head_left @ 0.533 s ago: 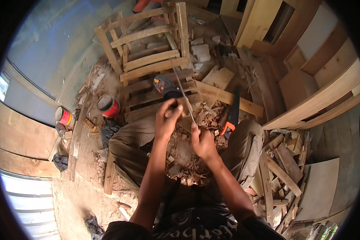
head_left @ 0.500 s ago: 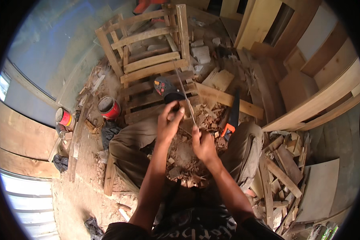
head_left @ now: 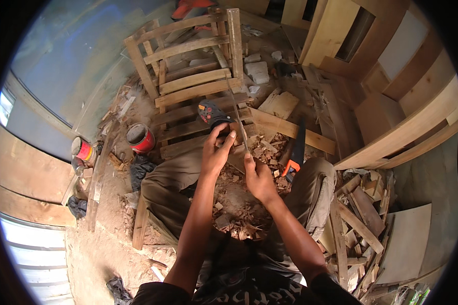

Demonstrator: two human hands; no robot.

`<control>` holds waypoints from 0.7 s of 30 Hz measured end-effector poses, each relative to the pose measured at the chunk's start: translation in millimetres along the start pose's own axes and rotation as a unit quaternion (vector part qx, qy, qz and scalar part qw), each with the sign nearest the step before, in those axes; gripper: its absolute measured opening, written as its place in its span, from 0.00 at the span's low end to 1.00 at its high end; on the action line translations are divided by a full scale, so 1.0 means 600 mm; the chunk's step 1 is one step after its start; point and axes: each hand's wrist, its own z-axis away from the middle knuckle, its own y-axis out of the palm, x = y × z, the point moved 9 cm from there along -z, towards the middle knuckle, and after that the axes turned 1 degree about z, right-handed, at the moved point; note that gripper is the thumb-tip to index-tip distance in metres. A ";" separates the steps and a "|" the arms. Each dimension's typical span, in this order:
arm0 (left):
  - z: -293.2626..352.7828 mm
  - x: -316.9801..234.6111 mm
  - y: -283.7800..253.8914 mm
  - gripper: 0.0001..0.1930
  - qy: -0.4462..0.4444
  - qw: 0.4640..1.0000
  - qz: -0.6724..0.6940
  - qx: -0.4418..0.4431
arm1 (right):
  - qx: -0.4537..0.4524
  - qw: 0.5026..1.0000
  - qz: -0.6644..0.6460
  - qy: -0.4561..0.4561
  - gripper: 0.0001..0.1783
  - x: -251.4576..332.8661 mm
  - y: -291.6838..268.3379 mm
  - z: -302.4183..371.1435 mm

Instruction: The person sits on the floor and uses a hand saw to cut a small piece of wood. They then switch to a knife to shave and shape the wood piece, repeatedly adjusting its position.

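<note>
My right hand (head_left: 259,178) is closed around the near end of a long, thin, blade-like tool (head_left: 237,112), seen nearly edge-on. The tool points away and slightly left. My left hand (head_left: 217,152) is just left of it, with curled fingers around a small brown piece of wood (head_left: 235,128), partly hidden by the fingers and lying against the tool's side. Just beyond the left fingertips is a dark clog-like shoe (head_left: 211,113) with orange and red decorations. A handsaw (head_left: 299,147) with an orange and black handle rests by my right knee.
A wooden frame of slats (head_left: 193,66) stands ahead, with more slats on the ground. Wood chips (head_left: 244,229) lie between my legs. Two red cans (head_left: 140,138) sit to the left. Wood offcuts (head_left: 359,218) pile up at right, below large wooden panels (head_left: 407,127).
My left hand has shifted slightly, its thumb and fingers closer to the tool. The tool's far end has tilted a little. My right hand keeps its grip in nearly the same place.
</note>
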 end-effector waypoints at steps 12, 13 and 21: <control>-0.030 -0.007 0.015 0.28 0.011 0.996 0.080 0.036 | -0.034 0.996 -0.045 -0.064 0.28 -0.021 0.039 -0.056; -0.031 -0.008 0.020 0.28 -0.008 0.996 0.083 0.042 | -0.039 0.994 -0.044 -0.087 0.27 -0.023 0.040 -0.065; -0.030 -0.006 0.032 0.26 -0.031 0.995 0.090 -0.001 | -0.060 0.997 -0.039 0.004 0.31 0.004 0.009 -0.015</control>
